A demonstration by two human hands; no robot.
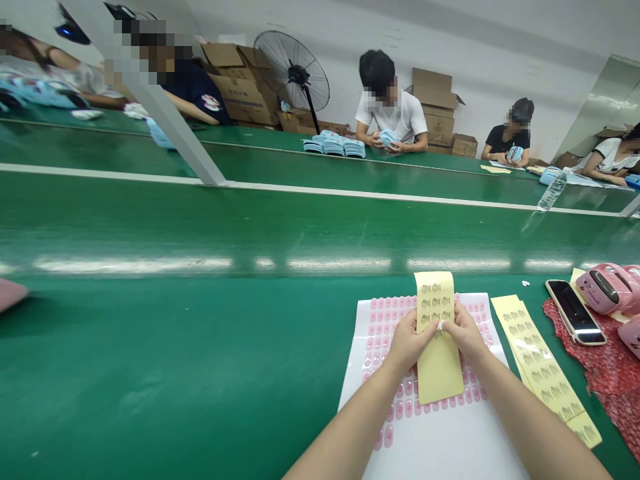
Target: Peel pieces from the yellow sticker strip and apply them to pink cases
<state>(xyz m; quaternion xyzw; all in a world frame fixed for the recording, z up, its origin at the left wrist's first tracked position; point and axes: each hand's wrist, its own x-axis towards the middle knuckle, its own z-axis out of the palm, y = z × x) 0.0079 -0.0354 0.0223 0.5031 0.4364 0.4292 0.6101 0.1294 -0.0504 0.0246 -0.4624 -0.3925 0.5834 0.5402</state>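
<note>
A yellow sheet of printed labels (440,373) is raised above the table between my two hands. My left hand (413,337) grips its left edge, the thumb lying on the front. On the other edge my right hand (465,333) is closed, thumb also on the front, with a small whitish bit at the two thumb tips. Printed labels fill the upper part of the sheet; its lower part is bare. Beneath it lies a white sheet (425,447) carrying rows of pink oval stickers (390,437), partly covered by my hands and forearms.
More yellow label sheets (545,373) lie to the right. Beyond them are a phone (575,312), red bubble wrap (607,373) and pink devices (603,288). A raised rail (350,193), a slanted post (165,100) and a plastic bottle (553,192) stand farther off. Several people work across the table.
</note>
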